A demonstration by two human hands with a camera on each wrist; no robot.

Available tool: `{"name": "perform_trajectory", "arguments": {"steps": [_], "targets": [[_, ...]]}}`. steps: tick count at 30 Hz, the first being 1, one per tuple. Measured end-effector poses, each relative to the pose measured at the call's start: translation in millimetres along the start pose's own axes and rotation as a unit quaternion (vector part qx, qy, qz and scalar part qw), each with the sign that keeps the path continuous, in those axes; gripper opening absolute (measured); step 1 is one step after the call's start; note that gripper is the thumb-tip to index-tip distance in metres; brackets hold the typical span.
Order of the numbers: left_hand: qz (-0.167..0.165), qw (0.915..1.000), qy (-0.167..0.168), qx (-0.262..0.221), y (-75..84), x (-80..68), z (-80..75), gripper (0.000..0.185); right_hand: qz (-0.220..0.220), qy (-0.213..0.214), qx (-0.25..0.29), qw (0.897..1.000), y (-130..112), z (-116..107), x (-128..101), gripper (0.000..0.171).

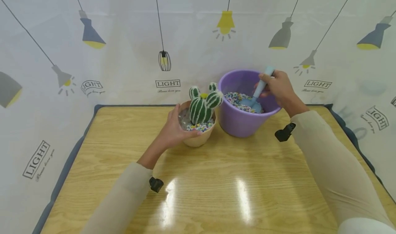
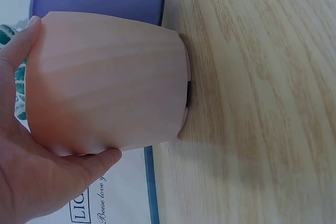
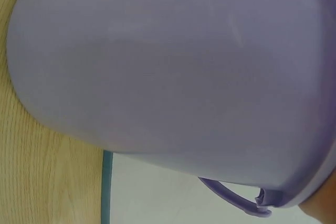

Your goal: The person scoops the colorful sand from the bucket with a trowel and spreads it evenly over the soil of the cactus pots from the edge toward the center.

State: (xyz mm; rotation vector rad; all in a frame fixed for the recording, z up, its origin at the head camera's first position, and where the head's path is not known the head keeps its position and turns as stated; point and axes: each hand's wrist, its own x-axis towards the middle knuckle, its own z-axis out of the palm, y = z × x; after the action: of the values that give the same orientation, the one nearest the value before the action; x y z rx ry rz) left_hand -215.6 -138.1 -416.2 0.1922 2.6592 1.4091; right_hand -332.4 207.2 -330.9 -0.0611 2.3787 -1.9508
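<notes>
Two hands at work near the tabletop's (image 1: 216, 179) far edge. Left hand (image 1: 173, 130) curled round beige pot (image 2: 105, 82), far side hidden by toy cactus (image 1: 202, 105). Right hand (image 1: 279, 87) gripping blue scoop (image 1: 258, 91), blade half buried in coloured pebbles (image 1: 236, 98) inside purple bucket (image 3: 173, 61). Fingertips unclear behind handle.
</notes>
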Motion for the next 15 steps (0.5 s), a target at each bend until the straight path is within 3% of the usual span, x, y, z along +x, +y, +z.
{"name": "perform_trajectory", "arguments": {"steps": [7,15], "targets": [[0.005,0.9999,-0.007,-0.007,-1.6,0.4,-1.5,0.131,0.027,-0.001,0.064,0.998,-1.0,-0.7,0.1,0.029],[0.027,0.9993,-0.020,-0.015,-3.3,0.7,-5.6,0.130,0.048,0.021,0.069,0.996,-6.4,0.6,1.6,0.027]]}}
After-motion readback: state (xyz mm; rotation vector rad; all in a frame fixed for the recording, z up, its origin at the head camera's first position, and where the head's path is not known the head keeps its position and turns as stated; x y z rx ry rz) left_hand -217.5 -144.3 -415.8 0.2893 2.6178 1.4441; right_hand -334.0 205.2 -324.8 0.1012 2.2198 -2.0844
